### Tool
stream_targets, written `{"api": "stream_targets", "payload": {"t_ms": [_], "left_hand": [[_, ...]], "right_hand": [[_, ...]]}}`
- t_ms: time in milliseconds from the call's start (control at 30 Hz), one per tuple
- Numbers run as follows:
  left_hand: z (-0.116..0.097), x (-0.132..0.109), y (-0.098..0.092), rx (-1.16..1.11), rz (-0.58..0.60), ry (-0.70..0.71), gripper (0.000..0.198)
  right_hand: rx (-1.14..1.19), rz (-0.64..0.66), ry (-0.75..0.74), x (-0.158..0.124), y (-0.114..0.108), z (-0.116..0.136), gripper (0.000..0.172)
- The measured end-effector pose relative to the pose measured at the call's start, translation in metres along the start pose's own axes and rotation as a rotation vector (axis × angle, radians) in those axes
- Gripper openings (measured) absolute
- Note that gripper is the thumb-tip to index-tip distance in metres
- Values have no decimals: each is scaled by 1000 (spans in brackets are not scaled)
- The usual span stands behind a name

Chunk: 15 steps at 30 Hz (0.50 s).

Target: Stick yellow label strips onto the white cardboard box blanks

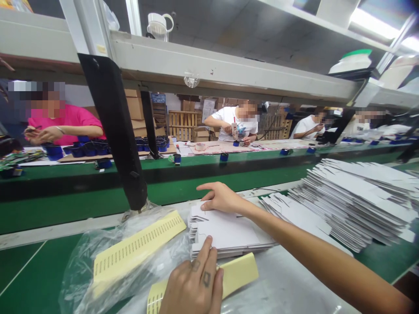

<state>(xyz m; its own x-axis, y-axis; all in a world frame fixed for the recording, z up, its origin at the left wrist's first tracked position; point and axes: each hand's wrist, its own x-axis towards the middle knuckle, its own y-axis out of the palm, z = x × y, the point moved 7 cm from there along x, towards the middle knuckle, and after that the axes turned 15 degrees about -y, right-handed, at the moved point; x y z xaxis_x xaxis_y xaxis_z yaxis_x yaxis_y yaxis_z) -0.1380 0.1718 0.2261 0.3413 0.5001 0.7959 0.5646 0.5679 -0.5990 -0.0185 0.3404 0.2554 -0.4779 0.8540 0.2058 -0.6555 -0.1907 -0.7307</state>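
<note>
A short stack of flat white cartons (229,229) lies in front of me, with notched flaps at its left end. My right hand (222,198) reaches over the far edge of this stack, its index finger stretched out to the left and its thumb on the top carton. My left hand (196,279) lies at the near left corner with two fingers extended onto the cartons. Under and beside it runs a yellow printed label strip (240,272), partly hidden by the hand. Another yellow label sheet (137,246) with rows of small print rests on clear plastic bags (78,261) to the left.
Larger piles of flat white cartons (356,200) spread to the right. Behind runs a green conveyor belt (183,189) carrying several small blue parts (224,157). A black post (114,131) and an overhead shelf (229,65) frame the bench. Several people work across the belt.
</note>
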Motion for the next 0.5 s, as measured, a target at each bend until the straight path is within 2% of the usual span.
{"api": "stream_targets", "payload": {"t_ms": [33,167,300,367,500], "left_hand": [[0,-1,1,1,1,4,29],[3,-5,3,6,-25,-16,31],[1,-9,9,62,36,29,33],[-1,-10,9,70,25,42,33],[-2,-8,4,48,8,39,33]], "right_hand": [[1,-17,-2,-1,-1,-1,55],[-60,-52,-4,-14,-14,5,38],[-196,48,77,-35,-27,10,52],[-222,84,91,-40,-28,10,51],[-204,-5,82,-38,-35,12,47]]}}
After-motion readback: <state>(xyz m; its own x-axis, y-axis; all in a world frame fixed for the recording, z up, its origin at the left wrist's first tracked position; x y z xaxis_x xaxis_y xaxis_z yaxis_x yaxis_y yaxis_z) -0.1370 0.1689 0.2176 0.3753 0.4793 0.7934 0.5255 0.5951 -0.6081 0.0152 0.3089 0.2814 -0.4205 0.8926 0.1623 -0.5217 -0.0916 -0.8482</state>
